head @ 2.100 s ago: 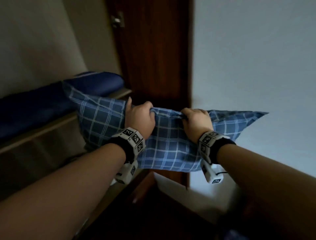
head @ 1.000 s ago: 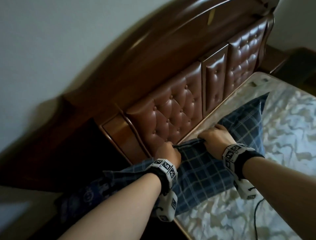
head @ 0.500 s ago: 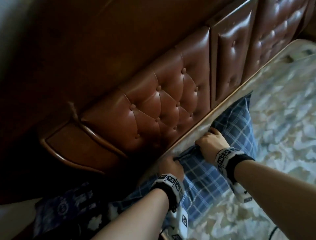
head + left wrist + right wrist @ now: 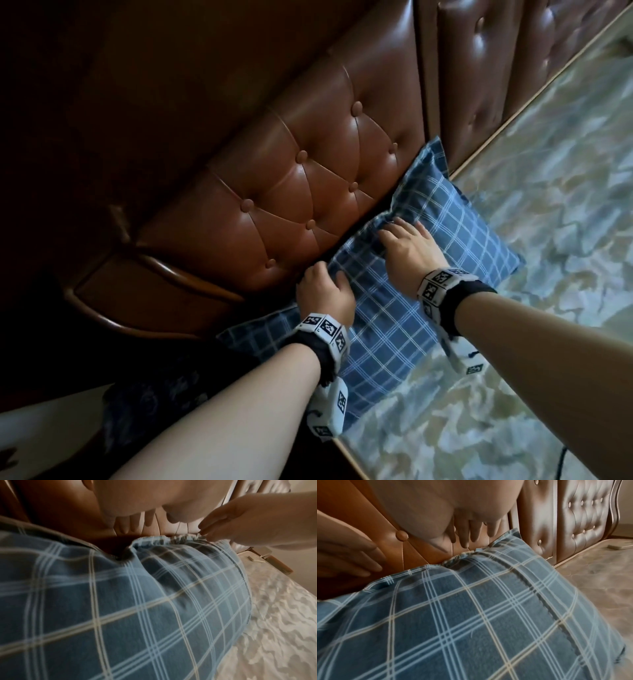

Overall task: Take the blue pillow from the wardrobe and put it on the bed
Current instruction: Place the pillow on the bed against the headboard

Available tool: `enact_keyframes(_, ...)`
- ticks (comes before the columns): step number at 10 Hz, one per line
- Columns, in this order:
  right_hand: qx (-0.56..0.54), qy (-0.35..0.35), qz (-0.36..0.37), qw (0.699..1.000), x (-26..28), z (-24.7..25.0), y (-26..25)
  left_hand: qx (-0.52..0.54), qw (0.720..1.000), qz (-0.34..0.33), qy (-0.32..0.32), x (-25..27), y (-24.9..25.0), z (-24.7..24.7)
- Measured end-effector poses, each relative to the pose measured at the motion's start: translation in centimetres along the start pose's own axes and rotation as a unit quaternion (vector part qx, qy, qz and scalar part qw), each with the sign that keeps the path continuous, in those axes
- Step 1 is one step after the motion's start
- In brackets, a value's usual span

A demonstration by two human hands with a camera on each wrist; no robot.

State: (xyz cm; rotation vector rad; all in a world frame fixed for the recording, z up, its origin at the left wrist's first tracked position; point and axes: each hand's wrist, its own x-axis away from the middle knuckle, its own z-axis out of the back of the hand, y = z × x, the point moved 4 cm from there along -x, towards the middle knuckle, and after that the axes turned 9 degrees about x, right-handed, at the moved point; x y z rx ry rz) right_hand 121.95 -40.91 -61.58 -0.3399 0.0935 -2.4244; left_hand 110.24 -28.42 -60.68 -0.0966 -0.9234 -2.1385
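Blue checked cloth covers the pillow [image 4: 404, 308], laid on the bed [image 4: 548, 274] against the headboard [image 4: 308, 178]. Left hand [image 4: 323, 296] and right hand [image 4: 407, 248] are relaxed, gripping nothing. Judged soft and light; best gripped along its edge

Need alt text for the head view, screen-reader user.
A blue plaid pillow lies on the patterned bed against a tufted brown leather headboard. Seen from above, the left hand and right hand rest on the pillow's headboard edge, both wearing wrist-mounted marker bands.
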Motion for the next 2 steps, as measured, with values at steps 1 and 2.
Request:
enact_keyframes(1,-0.019,-0.015,0.0,1.0,0.6,1.6,-0.2,-0.004,0.999,0.012,-0.03,0.4,0.8,2.0)
enact_keyframes(2,-0.022,0.001,-0.008,1.0,1.0,4.7,-0.2,-0.01,0.999,0.001,-0.039,0.9,2.8,4.4)
